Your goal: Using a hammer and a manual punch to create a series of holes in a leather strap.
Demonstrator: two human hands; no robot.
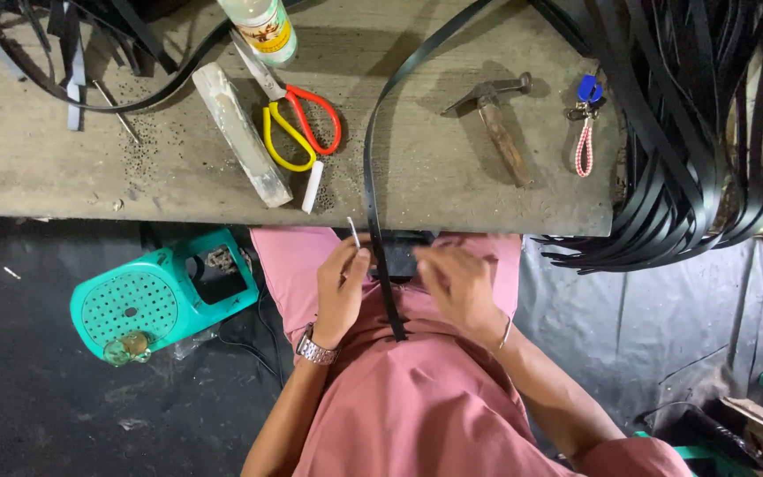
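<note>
i see my left hand (341,284) closed on a small thin white stick (354,232), pinched in the fingers. my right hand (457,281) is curled by the long flat black plastic strap (371,168), but i cannot tell if it grips it. the strap runs down between both hands onto my pink lap. above my left hand lie red and yellow scissors (298,132) and a clear bottle with a yellow label (262,26). above my right hand lies a wooden hammer (498,124).
</note>
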